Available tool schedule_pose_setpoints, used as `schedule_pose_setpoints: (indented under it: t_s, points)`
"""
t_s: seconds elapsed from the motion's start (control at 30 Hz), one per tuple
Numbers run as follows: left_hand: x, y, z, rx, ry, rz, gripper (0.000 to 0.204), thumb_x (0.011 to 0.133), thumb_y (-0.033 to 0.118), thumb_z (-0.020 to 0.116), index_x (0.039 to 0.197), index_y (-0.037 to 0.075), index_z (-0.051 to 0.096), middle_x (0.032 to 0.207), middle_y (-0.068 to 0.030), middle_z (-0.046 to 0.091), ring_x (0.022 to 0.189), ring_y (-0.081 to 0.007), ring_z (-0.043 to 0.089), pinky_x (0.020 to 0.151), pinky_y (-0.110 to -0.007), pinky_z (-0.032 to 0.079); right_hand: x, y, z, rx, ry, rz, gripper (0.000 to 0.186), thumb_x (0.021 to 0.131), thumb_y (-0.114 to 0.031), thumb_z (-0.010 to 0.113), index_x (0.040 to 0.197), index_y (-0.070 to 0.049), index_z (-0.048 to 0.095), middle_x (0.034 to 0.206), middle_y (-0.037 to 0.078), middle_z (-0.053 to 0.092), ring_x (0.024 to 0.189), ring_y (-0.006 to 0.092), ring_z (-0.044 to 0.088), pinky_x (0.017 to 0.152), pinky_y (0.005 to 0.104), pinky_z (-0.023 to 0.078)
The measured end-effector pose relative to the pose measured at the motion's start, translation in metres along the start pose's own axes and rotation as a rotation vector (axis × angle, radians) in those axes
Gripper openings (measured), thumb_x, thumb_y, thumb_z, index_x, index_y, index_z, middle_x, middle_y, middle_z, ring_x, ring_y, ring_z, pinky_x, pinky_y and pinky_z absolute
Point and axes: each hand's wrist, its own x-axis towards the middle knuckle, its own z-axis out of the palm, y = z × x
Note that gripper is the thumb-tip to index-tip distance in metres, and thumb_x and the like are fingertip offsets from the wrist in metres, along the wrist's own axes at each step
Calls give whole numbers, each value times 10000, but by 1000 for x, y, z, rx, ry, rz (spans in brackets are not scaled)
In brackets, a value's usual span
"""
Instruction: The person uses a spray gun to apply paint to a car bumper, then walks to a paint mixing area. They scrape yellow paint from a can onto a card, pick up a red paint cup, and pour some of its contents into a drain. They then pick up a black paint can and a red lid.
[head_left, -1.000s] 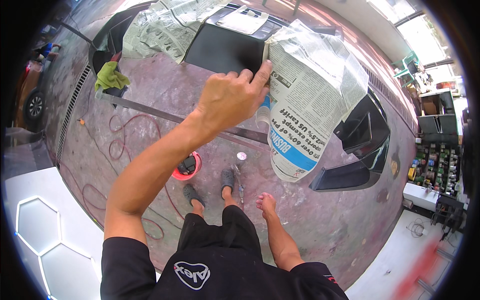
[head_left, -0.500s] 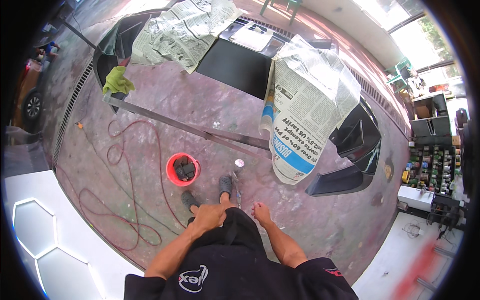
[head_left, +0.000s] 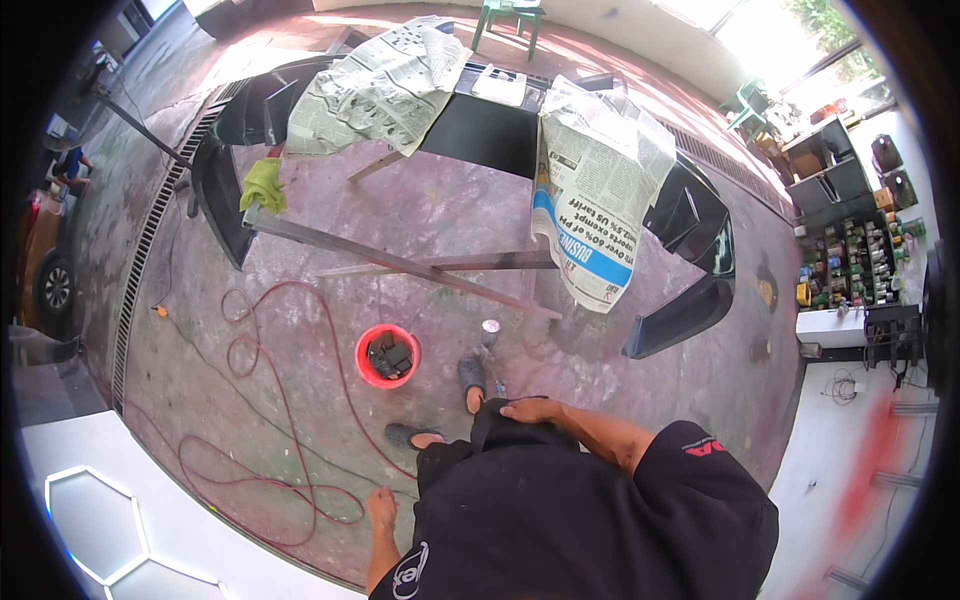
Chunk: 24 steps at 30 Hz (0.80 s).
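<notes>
Where the floor opens out ahead of the wearer, a black car bumper [head_left: 480, 140] curves round in a wide arc, its middle panel bare and its two ends bending back this way. Newspaper sheets [head_left: 380, 95] cover its left part and a longer newspaper drape [head_left: 595, 185] hangs over the right, so I can't make out the surface underneath. A smaller white paper [head_left: 500, 86] lies between them. What props the bumper up is mostly hidden; only metal bars [head_left: 400, 258] show in front, a green cloth [head_left: 262, 183] bunched near their left end, though whether it touches the bumper I can't say.

Closer in, the right hand [head_left: 530, 410] rests against the black shorts [head_left: 495, 430], fingers partly lost in the dark fabric; whether they pinch anything, I can't tell. The left hand [head_left: 381, 505] hangs low beside the leg, well apart from the bumper, its fingers too foreshortened to read as spread or closed.

A red bucket [head_left: 364, 348] of dark blocks [head_left: 392, 356] stands near the grey clogs [head_left: 471, 376]. Farther off, the upper edge cuts a green chair [head_left: 510, 18], and the dark rim swallows part of a car [head_left: 42, 225] at left.
</notes>
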Motion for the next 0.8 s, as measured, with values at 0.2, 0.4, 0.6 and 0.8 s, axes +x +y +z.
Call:
schedule_pose_setpoints:
  t_s: [0.2, 0.4, 0.6, 0.8]
  points:
    - [-24, -25, -18, 42, 116, 286, 315, 1076, 231, 641, 975, -35, 777, 851, -134, 764, 735, -213, 718, 712, -398, 591, -27, -75, 9, -75, -59, -115, 809, 1170, -619, 316, 1631, 25, 481, 1667, 288, 498, 1568, 459, 439, 1310, 484, 322]
    - [25, -88, -30, 203, 21, 244, 304, 1060, 231, 657, 998, -41, 779, 864, -134, 771, 766, -216, 722, 741, -399, 590, -16, -72, 34, -140, -48, -490, 595, 1206, -405, 375, 1653, -21, 457, 1659, 245, 514, 1508, 414, 506, 1246, 460, 392]
    - [58, -121, -70, 171, 46, 215, 299, 1045, 231, 674, 1021, -46, 782, 878, -134, 778, 798, -218, 727, 770, -401, 590, -86, -166, 48, -33, 67, -395, 681, 1200, -530, 337, 1552, -1, 585, 1544, 233, 642, 1434, 415, 591, 1188, 461, 449]
    - [84, -129, -112, -10, 81, 270, 298, 1029, 231, 690, 1044, -52, 784, 891, -133, 785, 829, -220, 731, 799, -403, 590, -128, -226, 78, -15, 128, -320, 607, 1194, -487, 404, 1513, -18, 620, 1465, 215, 692, 1348, 397, 642, 1157, 469, 475]
